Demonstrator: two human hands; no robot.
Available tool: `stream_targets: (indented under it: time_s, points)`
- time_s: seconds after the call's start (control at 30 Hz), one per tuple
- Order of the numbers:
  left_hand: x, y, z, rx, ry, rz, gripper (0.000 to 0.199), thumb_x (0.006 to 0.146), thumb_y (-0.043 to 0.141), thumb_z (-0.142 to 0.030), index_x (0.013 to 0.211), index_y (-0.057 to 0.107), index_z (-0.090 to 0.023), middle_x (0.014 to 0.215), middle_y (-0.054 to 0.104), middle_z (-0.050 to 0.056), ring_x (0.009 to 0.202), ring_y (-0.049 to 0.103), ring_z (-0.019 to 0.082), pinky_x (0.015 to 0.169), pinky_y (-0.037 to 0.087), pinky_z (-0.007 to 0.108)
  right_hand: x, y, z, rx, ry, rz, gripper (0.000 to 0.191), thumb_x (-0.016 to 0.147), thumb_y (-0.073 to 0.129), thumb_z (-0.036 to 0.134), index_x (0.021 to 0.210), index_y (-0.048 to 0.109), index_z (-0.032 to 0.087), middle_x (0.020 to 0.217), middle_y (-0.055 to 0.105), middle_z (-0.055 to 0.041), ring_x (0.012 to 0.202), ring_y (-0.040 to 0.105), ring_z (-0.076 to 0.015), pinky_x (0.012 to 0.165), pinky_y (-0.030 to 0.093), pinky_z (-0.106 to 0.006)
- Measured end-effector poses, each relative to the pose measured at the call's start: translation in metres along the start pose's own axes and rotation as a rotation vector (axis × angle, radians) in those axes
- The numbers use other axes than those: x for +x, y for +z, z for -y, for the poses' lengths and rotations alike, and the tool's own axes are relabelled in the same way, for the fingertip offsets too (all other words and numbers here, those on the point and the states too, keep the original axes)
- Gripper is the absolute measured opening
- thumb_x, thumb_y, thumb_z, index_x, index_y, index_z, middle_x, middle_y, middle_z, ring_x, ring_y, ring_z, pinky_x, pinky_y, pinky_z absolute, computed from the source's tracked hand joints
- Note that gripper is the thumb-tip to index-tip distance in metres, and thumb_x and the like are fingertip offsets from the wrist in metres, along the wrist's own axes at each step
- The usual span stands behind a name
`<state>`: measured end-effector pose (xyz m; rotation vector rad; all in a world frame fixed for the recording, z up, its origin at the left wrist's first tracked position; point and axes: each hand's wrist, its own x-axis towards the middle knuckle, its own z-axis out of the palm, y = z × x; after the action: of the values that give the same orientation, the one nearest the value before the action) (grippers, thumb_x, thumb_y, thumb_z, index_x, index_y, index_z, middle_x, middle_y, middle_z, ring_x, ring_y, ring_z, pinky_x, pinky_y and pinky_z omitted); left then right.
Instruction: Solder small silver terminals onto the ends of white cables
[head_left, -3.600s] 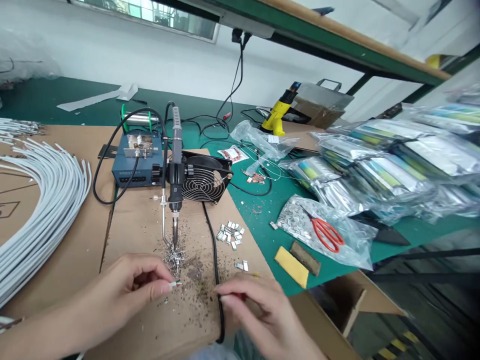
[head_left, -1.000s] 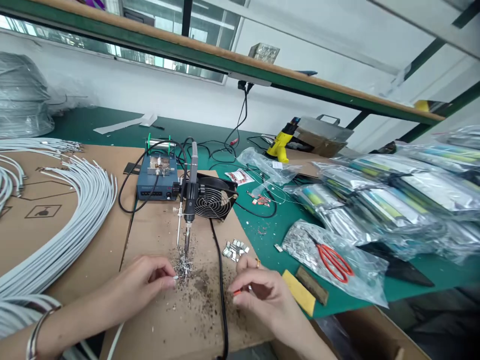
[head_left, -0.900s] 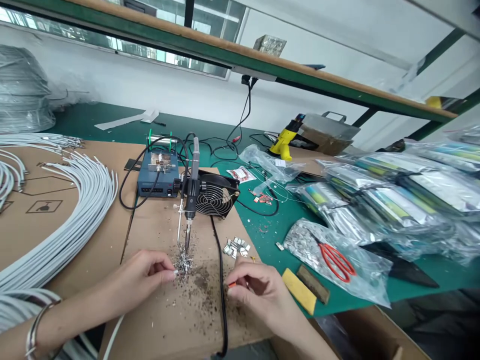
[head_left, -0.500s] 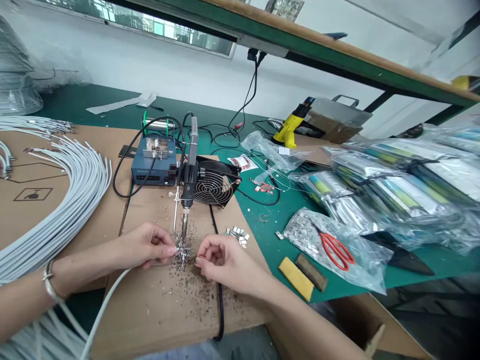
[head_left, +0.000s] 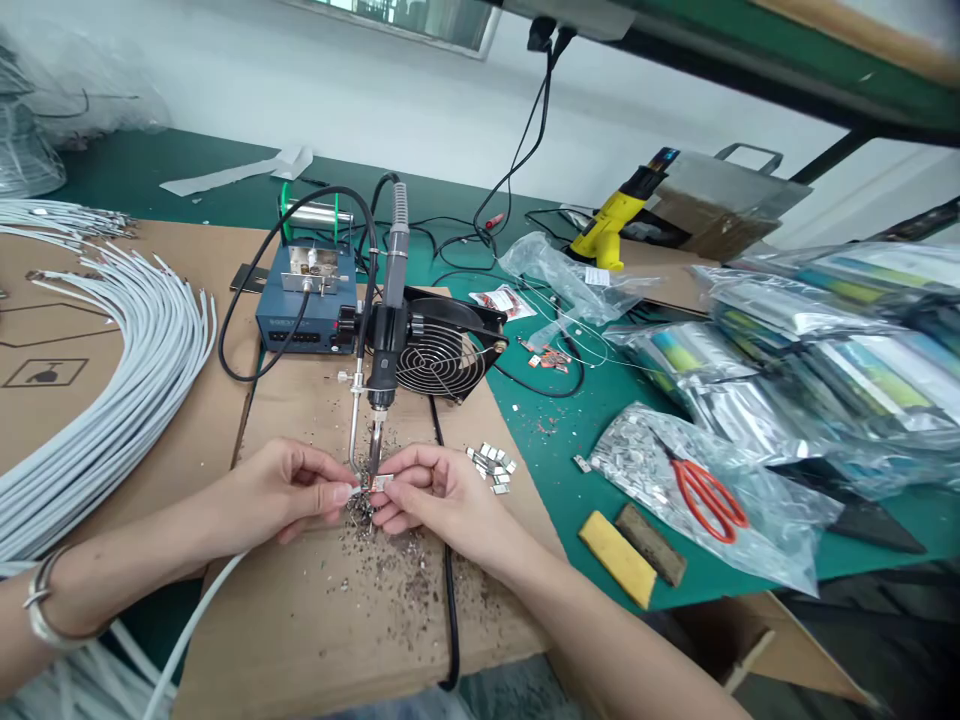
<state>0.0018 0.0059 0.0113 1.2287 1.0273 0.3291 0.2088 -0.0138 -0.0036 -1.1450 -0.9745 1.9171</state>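
My left hand (head_left: 289, 495) pinches the end of a white cable (head_left: 196, 615) that runs back under my wrist. Between the thumb and fingers of my right hand (head_left: 446, 495) is a small metal connector (head_left: 382, 482), held close to the cable end. Both meet right at the tip of a soldering iron (head_left: 386, 350), which is clamped upright in a stand with its tip down. Whether cable and connector touch is too small to tell. Solder bits and dark crumbs lie under the tip. Several loose connectors (head_left: 495, 465) rest on the cardboard (head_left: 300, 620) beside my right hand.
Behind the iron stand a blue soldering station (head_left: 304, 325), a solder spool (head_left: 319, 215) and a black fan (head_left: 446, 350). White cables (head_left: 127, 400) lie bundled at left. On the right are red scissors (head_left: 709, 500) on a bag of connectors (head_left: 645, 455), a yellow sponge (head_left: 616, 560) and a yellow heat gun (head_left: 607, 225).
My right hand has moved left and brought the connector to the iron tip, beside the cable end. My left hand stays near the tip. The camera view has shifted slightly.
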Motion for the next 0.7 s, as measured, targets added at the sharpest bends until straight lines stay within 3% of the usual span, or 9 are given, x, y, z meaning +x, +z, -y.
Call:
stream_targets:
  time_s: [0.13,0.3,0.53,0.7]
  points:
    - [-0.0004,0.0001,-0.0019,0.006,-0.007,-0.012,0.029,0.078,0.07,-0.043,0.073,0.069,-0.015,0.059,0.055,-0.005,0.042,0.034,0.005,0.041,0.02,0.021,-0.0007,-0.0005,-0.0003,0.003,0.015,0.017,0.038,0.065,0.086,0.039,0.084,0.064,0.014,0.073,0.073,-0.0023,0.058,0.071,-0.0121,0.057,0.058,-0.022]
    - [-0.0015,0.0023,-0.0014,0.008,-0.013,-0.04,0.03,0.076,0.071,-0.045,0.07,0.067,-0.015,0.053,0.049,-0.007,0.04,0.031,0.004,0.039,0.018,0.02,-0.0016,0.0006,-0.0008,0.012,0.017,0.013,0.042,0.064,0.086,0.042,0.084,0.063,0.014,0.073,0.074,-0.0028,0.055,0.07,-0.0114,0.052,0.056,-0.02]
    - [0.001,0.0021,0.0013,0.039,-0.009,-0.037,0.035,0.078,0.066,-0.049,0.076,0.07,-0.014,0.056,0.052,-0.005,0.04,0.032,0.005,0.037,0.019,0.021,-0.0008,0.0014,-0.0023,0.002,0.015,-0.006,0.043,0.063,0.086,0.045,0.083,0.062,0.014,0.071,0.074,-0.0027,0.052,0.069,-0.0113,0.05,0.056,-0.02]
    - [-0.0011,0.003,-0.0051,0.059,-0.045,-0.029,0.031,0.075,0.067,-0.045,0.074,0.07,-0.015,0.05,0.044,-0.008,0.039,0.03,0.005,0.038,0.017,0.021,-0.0008,0.0022,-0.0014,-0.013,0.002,0.002,0.039,0.065,0.085,0.041,0.082,0.062,0.015,0.071,0.074,-0.0027,0.052,0.068,-0.0108,0.049,0.055,-0.02]
